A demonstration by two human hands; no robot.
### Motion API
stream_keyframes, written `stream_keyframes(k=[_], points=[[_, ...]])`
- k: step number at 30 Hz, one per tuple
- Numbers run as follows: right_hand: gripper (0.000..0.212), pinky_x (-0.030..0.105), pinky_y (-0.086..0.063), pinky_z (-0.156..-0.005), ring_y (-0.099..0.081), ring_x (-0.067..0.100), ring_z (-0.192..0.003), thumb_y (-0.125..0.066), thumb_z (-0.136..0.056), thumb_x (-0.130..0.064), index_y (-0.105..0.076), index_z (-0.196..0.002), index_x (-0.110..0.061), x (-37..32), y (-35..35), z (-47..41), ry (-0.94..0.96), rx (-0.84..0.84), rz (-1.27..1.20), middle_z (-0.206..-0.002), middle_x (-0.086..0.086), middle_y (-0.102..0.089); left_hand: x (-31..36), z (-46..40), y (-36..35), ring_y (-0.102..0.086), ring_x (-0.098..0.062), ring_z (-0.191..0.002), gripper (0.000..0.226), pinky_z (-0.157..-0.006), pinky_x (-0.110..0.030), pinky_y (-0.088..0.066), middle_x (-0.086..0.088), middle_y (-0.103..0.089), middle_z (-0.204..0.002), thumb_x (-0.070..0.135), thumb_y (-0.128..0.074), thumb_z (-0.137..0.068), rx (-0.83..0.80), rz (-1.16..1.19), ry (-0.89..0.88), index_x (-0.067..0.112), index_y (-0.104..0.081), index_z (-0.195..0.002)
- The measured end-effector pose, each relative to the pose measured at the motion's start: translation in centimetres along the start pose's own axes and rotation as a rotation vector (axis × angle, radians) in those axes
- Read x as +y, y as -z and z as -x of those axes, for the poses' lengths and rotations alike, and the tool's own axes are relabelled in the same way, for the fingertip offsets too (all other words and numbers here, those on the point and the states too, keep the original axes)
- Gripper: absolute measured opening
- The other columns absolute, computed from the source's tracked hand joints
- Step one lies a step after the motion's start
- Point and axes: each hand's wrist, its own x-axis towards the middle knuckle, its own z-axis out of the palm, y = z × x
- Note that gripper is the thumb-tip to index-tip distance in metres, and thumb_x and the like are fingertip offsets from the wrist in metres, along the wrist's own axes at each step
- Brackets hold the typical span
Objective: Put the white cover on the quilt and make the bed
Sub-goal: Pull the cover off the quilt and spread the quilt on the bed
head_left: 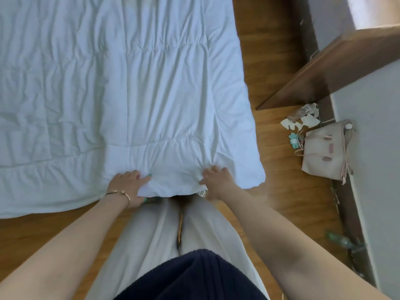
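- Head view: quilt (pixel 134 87) spread flat on wood floor (pixel 281 191), white, stitched in panels, wrinkled all over; runs off frame at top and left.
- Near edge of quilt at the feet, right near corner lying free toward the bag.
- Left hand (pixel 127 185) on near edge: fingers curled down into the fabric, thumb under the hem; gripping the quilt. Bracelet on that wrist.
- Right hand (pixel 216 180) just beside, also on near edge: fingers bunched into a fold, pinching the fabric; puckers radiate from both grips.
- Stretch of edge between the hands lifted slightly off the floor.
- Cannot tell whether the surface seen is bare quilt or cover already over it; no separate cover visible, no opening or zip visible.
- No bed in frame.
- Judgement: early to middle stage. Quilt laid out and being tugged straight at best; covering unconfirmed, bed-making not yet begun.
- Off to the right: pink bag (pixel 326 152) against the wall, crumpled tissues (pixel 303 121) and a small bottle beside it, wooden door edge above.
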Motion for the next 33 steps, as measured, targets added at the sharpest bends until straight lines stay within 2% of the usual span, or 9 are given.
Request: stream_keyframes(k=[2,4,6,8,12,16,22,28,33], points=[[0.062,0.04,-0.046,-0.094,-0.052,0.027,-0.119,-0.079,-0.068,-0.028,-0.062,-0.127,-0.029,-0.5,0.3,0.4,-0.019,0.249,-0.042,-0.131,0.001,-0.055,0.6,0.2,-0.5,-0.05,-0.028,-0.118,0.067,-0.098,-0.039,-0.028,-0.001,-0.053,-0.125,0.062,-0.043,-0.073,0.246,0.16,-0.018,0.034,-0.053,-0.133],[0.074,0.042,-0.041,-0.102,-0.039,0.029,-0.135,-0.073,-0.075,-0.023,-0.045,-0.143,-0.031,-0.8,0.4,0.4,-0.092,0.255,-0.118,-0.15,0.0,-0.039,0.7,0.7,-1.1,-0.042,-0.036,-0.13,0.066,-0.108,-0.049,-0.015,-0.008,-0.049,-0.137,0.056,-0.045,-0.074,0.398,0.176,0.015,0.031,-0.054,-0.135],[0.067,0.04,-0.036,-0.105,-0.019,0.026,-0.144,-0.057,-0.088,-0.025,-0.031,-0.149,-0.037,-1.2,1.0,0.0,-0.152,0.04,-0.115,-0.157,-0.004,-0.02,-0.1,0.8,-2.0,-0.009,-0.034,-0.146,0.073,-0.113,-0.053,0.003,-0.004,-0.017,-0.159,0.057,-0.047,-0.082,0.195,0.115,0.09,0.043,-0.023,-0.149],[0.052,0.038,-0.037,-0.101,-0.023,0.023,-0.139,-0.049,-0.092,-0.023,-0.042,-0.142,-0.034,-2.4,2.5,-1.1,-0.207,-0.075,-0.115,-0.148,-0.003,-0.031,-0.5,0.5,-2.3,0.006,-0.028,-0.148,0.076,-0.115,-0.05,0.009,0.004,-0.001,-0.162,0.054,-0.049,-0.086,0.092,0.163,0.096,0.047,-0.009,-0.151],[0.044,0.036,-0.04,-0.093,-0.036,0.023,-0.124,-0.045,-0.091,-0.014,-0.047,-0.134,-0.021,-8.8,5.1,-4.0,-0.217,0.093,-0.271,-0.135,0.001,-0.041,-2.3,1.2,-2.3,-0.017,-0.02,-0.146,0.047,-0.118,-0.035,-0.004,0.002,-0.027,-0.157,0.029,-0.045,-0.097,0.283,0.457,-0.018,0.031,-0.041,-0.144],[0.063,0.038,-0.043,-0.094,-0.034,0.026,-0.131,-0.048,-0.088,-0.01,-0.031,-0.148,-0.021,-18.1,7.0,-6.6,-0.115,0.311,-0.344,-0.151,-0.001,-0.031,-8.5,4.0,-6.2,-0.024,-0.024,-0.145,0.054,-0.117,-0.037,-0.017,-0.003,-0.025,-0.158,0.015,-0.047,-0.094,0.514,0.448,-0.159,0.022,-0.039,-0.146],[0.058,0.037,-0.026,-0.111,-0.024,0.027,-0.138,-0.048,-0.09,-0.017,-0.036,-0.146,-0.028,-32.3,9.9,-10.0,-0.139,0.28,-0.205,-0.149,-0.002,-0.031,-24.9,9.3,-15.1,0.012,-0.02,-0.149,0.073,-0.121,-0.038,0.001,0.005,0.012,-0.162,0.012,-0.04,-0.095,0.171,0.374,0.118,0.036,-0.004,-0.153],[0.059,0.041,-0.032,-0.112,-0.015,0.024,-0.143,-0.047,-0.093,-0.021,-0.031,-0.149,-0.034,-44.5,13.8,-15.7,0.002,-0.104,-0.17,-0.157,-0.004,-0.019,-40.6,14.7,-21.0,0.01,-0.019,-0.149,0.089,-0.12,-0.042,-0.002,0.005,0.011,-0.162,0.002,-0.046,-0.086,0.102,0.31,0.253,0.036,0.001,-0.153],[0.068,0.043,-0.034,-0.111,-0.009,0.023,-0.146,-0.049,-0.093,-0.021,-0.021,-0.153,-0.035,-54.2,17.7,-21.1,0.118,-0.077,-0.109,-0.161,-0.007,-0.007,-48.9,16.8,-24.6,0.007,-0.025,-0.149,0.078,-0.121,-0.042,0.002,0.003,0.011,-0.162,0.012,-0.041,-0.095,0.082,0.565,0.464,0.039,0.005,-0.152]])
